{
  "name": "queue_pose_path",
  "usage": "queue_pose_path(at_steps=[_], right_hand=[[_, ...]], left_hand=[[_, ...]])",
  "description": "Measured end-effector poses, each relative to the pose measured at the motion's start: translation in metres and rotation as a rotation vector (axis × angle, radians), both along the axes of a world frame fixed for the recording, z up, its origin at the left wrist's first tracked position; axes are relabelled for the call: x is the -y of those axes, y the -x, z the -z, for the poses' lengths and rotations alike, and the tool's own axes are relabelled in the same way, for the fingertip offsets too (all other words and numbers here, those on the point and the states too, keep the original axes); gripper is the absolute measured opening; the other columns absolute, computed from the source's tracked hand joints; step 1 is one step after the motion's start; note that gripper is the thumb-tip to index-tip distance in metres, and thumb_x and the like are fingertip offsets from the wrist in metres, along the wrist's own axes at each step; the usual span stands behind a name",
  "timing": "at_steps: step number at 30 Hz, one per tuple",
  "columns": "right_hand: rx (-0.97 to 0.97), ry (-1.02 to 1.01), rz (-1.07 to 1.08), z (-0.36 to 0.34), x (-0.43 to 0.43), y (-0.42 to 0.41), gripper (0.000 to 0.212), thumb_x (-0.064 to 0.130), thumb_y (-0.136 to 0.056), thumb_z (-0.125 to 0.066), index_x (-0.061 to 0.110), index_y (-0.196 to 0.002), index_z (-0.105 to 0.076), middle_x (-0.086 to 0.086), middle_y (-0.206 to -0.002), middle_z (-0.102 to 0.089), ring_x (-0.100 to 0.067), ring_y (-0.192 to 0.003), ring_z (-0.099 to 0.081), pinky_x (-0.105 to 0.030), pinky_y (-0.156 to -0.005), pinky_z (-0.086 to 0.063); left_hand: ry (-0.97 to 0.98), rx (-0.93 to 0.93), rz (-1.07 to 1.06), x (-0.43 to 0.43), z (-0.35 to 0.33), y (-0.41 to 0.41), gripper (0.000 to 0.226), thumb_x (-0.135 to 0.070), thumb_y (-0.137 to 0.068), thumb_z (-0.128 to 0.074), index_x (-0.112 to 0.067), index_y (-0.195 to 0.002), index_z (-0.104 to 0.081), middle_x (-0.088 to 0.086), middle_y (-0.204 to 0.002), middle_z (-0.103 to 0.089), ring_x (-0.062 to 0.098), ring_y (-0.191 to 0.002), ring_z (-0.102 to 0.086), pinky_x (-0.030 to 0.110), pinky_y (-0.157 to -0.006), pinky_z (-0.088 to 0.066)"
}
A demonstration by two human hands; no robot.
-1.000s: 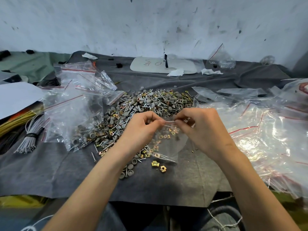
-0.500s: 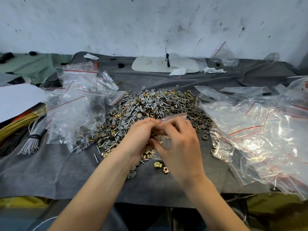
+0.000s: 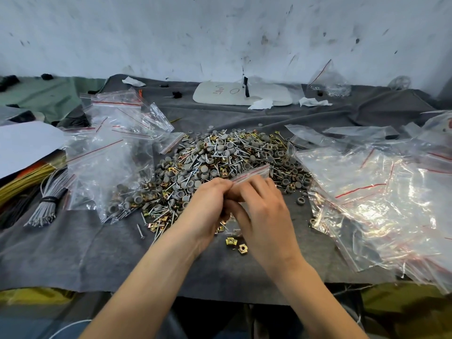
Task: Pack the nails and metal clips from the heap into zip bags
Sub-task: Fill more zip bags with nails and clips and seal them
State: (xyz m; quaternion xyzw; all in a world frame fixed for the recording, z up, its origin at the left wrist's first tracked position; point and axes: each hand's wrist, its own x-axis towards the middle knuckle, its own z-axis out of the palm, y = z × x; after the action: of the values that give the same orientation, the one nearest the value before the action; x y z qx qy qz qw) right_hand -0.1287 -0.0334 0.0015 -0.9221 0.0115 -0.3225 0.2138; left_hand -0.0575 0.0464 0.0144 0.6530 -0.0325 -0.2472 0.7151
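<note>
Right hand [image 3: 265, 216] slid to left hand [image 3: 208, 209] | fingers [image 3: 254, 188] of both pinch zip bag [image 3: 254, 171]

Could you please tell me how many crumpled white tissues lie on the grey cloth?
3. One tissue at the back left; one at the front of the white board; one just right of it. More may hide under the bags.

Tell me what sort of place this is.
Probably a small workshop's packing bench: a heap of nails and clips on grey cloth, stacks of zip bags, a scuffed wall behind.
</note>
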Motion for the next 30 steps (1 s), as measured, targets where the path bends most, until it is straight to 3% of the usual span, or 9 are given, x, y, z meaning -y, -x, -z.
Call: queue_pose_path(at_steps=[4,8,12,17,21,23,27,30], right_hand=[[-0.061,0.072,-0.09,-0.001,0.007,0.003,0.015,0.008,-0.084,-0.067,0.005,-0.099,-0.066,-0.009,-0.092,-0.064,-0.03,-0.084,-0.053,-0.046,-0.075,-0.049],[0.039,0.051,-0.146,-0.001,0.014,0.006,0.018,-0.001,-0.085,-0.064,0.002,-0.103,-0.067,-0.009,-0.089,-0.066,-0.029,-0.081,-0.059,-0.041,-0.072,-0.052],[0.205,-0.215,-0.139,-0.016,0.038,0.004,0.018,-0.005,-0.084,-0.066,0.004,-0.099,-0.064,0.001,-0.09,-0.065,-0.009,-0.077,-0.065,-0.009,-0.073,-0.05],[0.071,-0.344,-0.182,-0.036,0.068,-0.003,0.03,-0.001,-0.085,-0.066,0.024,-0.1,-0.059,0.012,-0.08,-0.06,-0.006,-0.074,-0.067,-0.01,-0.067,-0.049],[-0.089,-0.229,-0.238,-0.033,0.068,-0.003,0.025,0.004,-0.084,-0.069,0.019,-0.104,-0.063,0.013,-0.079,-0.061,-0.006,-0.072,-0.066,-0.019,-0.068,-0.054],[-0.054,-0.194,-0.244,-0.033,0.068,0.0,0.023,0.005,-0.084,-0.069,0.017,-0.103,-0.065,0.012,-0.081,-0.063,-0.006,-0.074,-0.066,-0.024,-0.069,-0.056],[0.033,-0.138,-0.252,-0.035,0.068,0.006,0.02,0.003,-0.082,-0.071,0.011,-0.1,-0.067,0.005,-0.087,-0.067,-0.002,-0.076,-0.064,-0.014,-0.07,-0.052],[-0.04,-0.117,-0.236,-0.035,0.068,0.009,0.016,0.006,-0.084,-0.069,0.012,-0.099,-0.067,0.007,-0.089,-0.065,-0.001,-0.072,-0.063,-0.018,-0.065,-0.052]], left_hand=[[-0.005,-0.008,0.0,-0.001,0.004,0.002,0.028,-0.006,-0.098,-0.042,-0.013,-0.074,-0.055,-0.004,-0.053,-0.051,0.008,-0.051,-0.041,0.025,-0.054,-0.032],[-0.042,0.008,0.033,-0.003,0.0,0.003,0.022,-0.006,-0.098,-0.041,-0.01,-0.082,-0.057,-0.008,-0.05,-0.051,0.001,-0.041,-0.041,0.015,-0.044,-0.031],[-0.133,0.153,0.12,-0.009,-0.009,0.008,0.023,-0.014,-0.102,-0.039,-0.012,-0.083,-0.051,0.001,-0.063,-0.071,0.014,-0.049,-0.042,0.016,-0.045,-0.033],[-0.278,0.326,0.172,-0.016,-0.011,0.013,0.014,-0.015,-0.102,-0.045,-0.008,-0.093,-0.054,-0.004,-0.071,-0.075,0.017,-0.049,-0.038,0.021,-0.048,-0.03],[-0.276,0.339,0.188,-0.015,-0.011,0.014,0.01,-0.012,-0.1,-0.048,-0.004,-0.098,-0.055,-0.005,-0.073,-0.075,0.011,-0.045,-0.042,0.017,-0.047,-0.033],[-0.258,0.333,0.177,-0.015,-0.011,0.014,0.009,-0.01,-0.099,-0.048,-0.004,-0.098,-0.055,-0.005,-0.072,-0.075,0.003,-0.033,-0.031,0.011,-0.038,-0.027],[-0.236,0.337,0.161,-0.015,-0.01,0.013,0.008,-0.006,-0.098,-0.048,-0.008,-0.096,-0.055,-0.004,-0.072,-0.075,0.003,-0.031,-0.023,0.013,-0.033,-0.022],[-0.233,0.325,0.173,-0.014,-0.01,0.014,0.01,-0.004,-0.097,-0.047,-0.008,-0.099,-0.056,-0.003,-0.073,-0.075,0.004,-0.035,-0.026,0.015,-0.037,-0.024]])
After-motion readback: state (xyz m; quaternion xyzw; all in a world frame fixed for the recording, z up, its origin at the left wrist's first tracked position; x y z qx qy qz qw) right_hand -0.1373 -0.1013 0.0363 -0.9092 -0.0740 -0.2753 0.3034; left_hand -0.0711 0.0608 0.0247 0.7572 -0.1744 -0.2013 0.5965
